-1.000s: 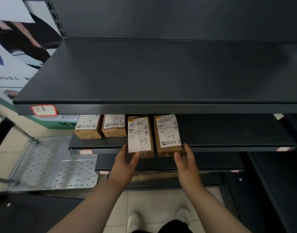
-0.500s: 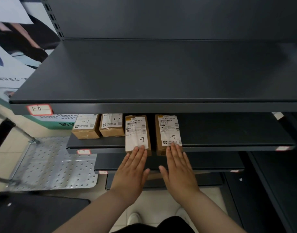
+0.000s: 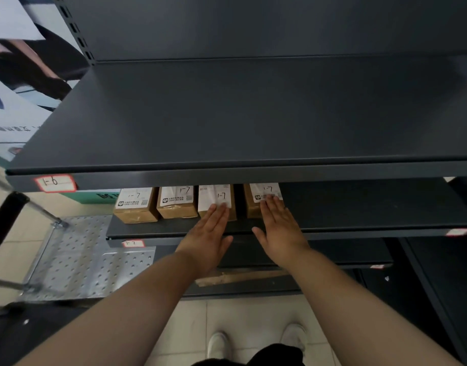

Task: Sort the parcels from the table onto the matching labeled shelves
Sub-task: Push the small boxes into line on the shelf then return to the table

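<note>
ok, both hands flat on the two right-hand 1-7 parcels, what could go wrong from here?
1. The left hand presses its fingertips on the third parcel, whose paper label looks creased; a sliding push may crumple it.
2. The 1-6 shelf hides the parcels' rear ends, so depth is unseen and a push could overshoot.
3. The right hand sits on the fourth parcel, set apart from the row; an uneven push might skew it.

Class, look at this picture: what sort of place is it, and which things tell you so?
Probably a parcel storeroom or pickup point: dark metal shelves with handwritten tags like 1-6, brown boxes labelled 1-7, and a platform trolley.
</note>
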Motion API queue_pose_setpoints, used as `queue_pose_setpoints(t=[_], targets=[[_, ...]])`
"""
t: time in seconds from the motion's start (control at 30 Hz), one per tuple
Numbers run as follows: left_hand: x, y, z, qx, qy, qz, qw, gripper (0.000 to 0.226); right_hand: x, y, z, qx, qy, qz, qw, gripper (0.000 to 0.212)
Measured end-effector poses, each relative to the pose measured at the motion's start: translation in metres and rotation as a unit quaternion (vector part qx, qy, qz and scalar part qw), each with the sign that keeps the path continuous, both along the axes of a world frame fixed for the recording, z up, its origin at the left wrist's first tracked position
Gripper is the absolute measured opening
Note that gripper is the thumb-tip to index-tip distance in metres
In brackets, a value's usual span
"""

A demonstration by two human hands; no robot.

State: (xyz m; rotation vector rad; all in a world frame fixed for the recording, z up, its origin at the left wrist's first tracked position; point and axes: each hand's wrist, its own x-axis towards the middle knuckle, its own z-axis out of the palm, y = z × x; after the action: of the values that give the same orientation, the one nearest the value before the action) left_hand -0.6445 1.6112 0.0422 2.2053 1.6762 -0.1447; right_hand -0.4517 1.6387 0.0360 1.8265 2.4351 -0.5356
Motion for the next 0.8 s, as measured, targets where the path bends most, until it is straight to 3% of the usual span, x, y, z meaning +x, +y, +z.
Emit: queue_pose_setpoints(t=[0.2,0.33,0.6,0.8], targets=[[-0.005,0.023,0.002,-0.011,0.015,-0.031,0.999,0.065,-0.004,0.016,0.004,-0.001,0.013,-0.005,1.0,0.067],[-0.006,0.022,0.0,0.023,-0.003,-0.044,0.999,0.064,0.0,-0.011,0.0,0.016,0.042,-0.068,0.997,0.067],[0.043,0.01,0.007,0.044,-0.008,-0.197,0.979,0.059,0.03,-0.09,-0.014,-0.026,0.048,-0.18,0.982,0.067],[0.118,-0.022,0.022,0.075,-0.016,-0.311,0.947,0.066,0.088,-0.158,0.006,0.031,0.033,-0.299,0.953,0.067]])
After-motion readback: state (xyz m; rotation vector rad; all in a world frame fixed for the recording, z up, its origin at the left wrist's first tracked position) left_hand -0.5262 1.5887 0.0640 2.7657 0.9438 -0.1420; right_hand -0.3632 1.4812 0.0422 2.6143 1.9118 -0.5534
